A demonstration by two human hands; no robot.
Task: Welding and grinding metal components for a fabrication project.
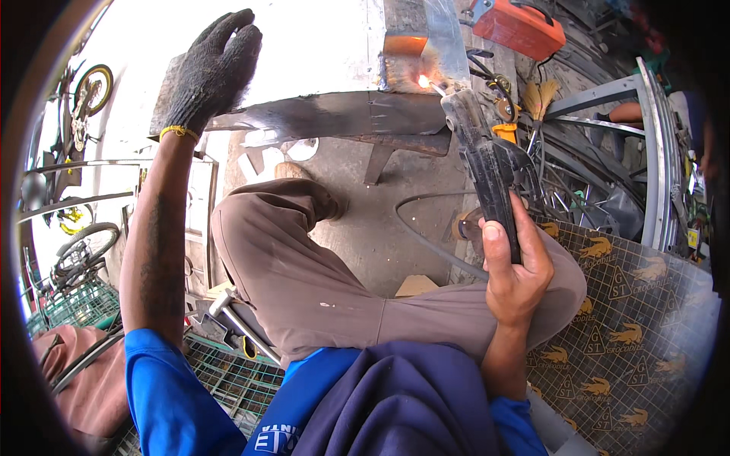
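My right hand (517,270), bare, is wrapped round the black handle of a welding electrode holder (487,167). At the holder's far end, a short rod points at the sheet metal (327,110), where a small bright glow (424,80) shows with orange light round it. In a dark knitted glove, my left hand (217,68) lies over the left part of the sheet metal with its fingers stretched out. Glare washes out much of the sheet's top. Beneath it stands a low wooden bench (376,163).
An orange welding machine (521,30) stands at the far right, near a straw broom (540,99) and metal frames (654,152). A cable (411,201) loops over the floor. A patterned board (623,327) lies right. Left are a hammer (224,304), green wire racks (236,372) and bicycles (87,247).
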